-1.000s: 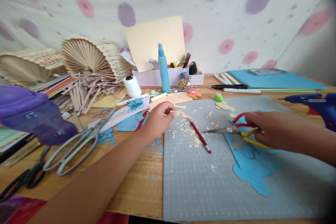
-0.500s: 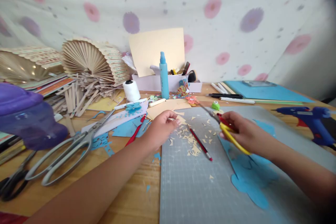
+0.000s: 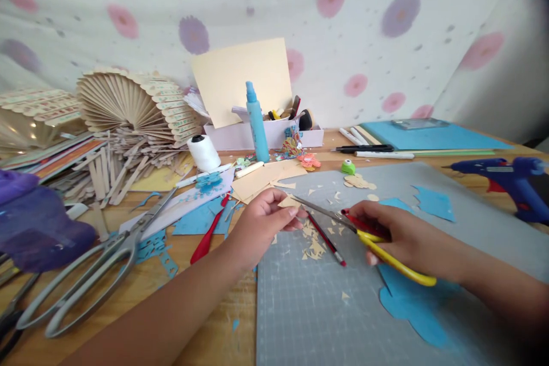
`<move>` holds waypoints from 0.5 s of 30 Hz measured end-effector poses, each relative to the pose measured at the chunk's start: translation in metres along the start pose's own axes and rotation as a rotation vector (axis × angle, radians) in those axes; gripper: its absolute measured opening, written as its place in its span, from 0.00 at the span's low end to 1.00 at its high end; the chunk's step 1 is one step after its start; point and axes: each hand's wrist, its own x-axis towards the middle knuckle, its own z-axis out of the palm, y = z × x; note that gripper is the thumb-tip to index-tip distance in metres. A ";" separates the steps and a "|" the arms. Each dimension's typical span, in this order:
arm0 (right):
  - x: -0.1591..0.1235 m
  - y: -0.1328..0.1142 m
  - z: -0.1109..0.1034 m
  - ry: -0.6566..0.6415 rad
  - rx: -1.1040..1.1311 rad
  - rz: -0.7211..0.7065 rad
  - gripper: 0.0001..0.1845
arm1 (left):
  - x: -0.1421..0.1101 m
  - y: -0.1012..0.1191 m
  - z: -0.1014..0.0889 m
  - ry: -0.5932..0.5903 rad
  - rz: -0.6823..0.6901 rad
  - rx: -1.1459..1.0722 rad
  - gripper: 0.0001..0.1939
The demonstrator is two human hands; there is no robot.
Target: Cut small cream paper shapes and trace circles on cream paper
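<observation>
Pinched in my left hand [image 3: 270, 220] is a small piece of cream paper [image 3: 288, 202], above the left edge of the grey cutting mat [image 3: 309, 309]. My right hand [image 3: 394, 234] grips a pair of scissors [image 3: 377, 243] with yellow and red handles. The blades point left, their tips beside the paper; I cannot tell if they touch it. Below lie cream paper scraps [image 3: 315, 240] and a red and black pencil [image 3: 326, 238]. Under my right hand, blue paper [image 3: 412, 303] rests on the mat.
Large grey scissors [image 3: 103, 263] and a purple container [image 3: 47, 229] stand at left. A blue bottle [image 3: 257, 128] and white thread spool [image 3: 203, 153] are at the back. A blue glue gun [image 3: 501, 174] lies at right. A green punch [image 3: 348, 167] sits by cream cutouts [image 3: 359, 182].
My right hand has brought the scissors left and down, so the tips now meet the paper in my left hand. The view has shifted slightly.
</observation>
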 end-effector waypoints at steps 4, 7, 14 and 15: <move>0.001 -0.002 0.006 0.000 0.080 -0.035 0.21 | -0.001 0.000 0.001 -0.026 0.009 0.006 0.12; 0.002 0.003 0.009 0.017 0.072 -0.057 0.20 | -0.002 0.001 0.001 -0.014 0.016 0.045 0.11; 0.002 0.008 0.009 0.041 0.029 -0.079 0.15 | -0.002 0.004 0.001 -0.010 0.084 0.065 0.09; 0.002 0.007 0.008 0.032 0.048 -0.085 0.16 | -0.002 0.004 0.001 -0.011 0.087 0.072 0.08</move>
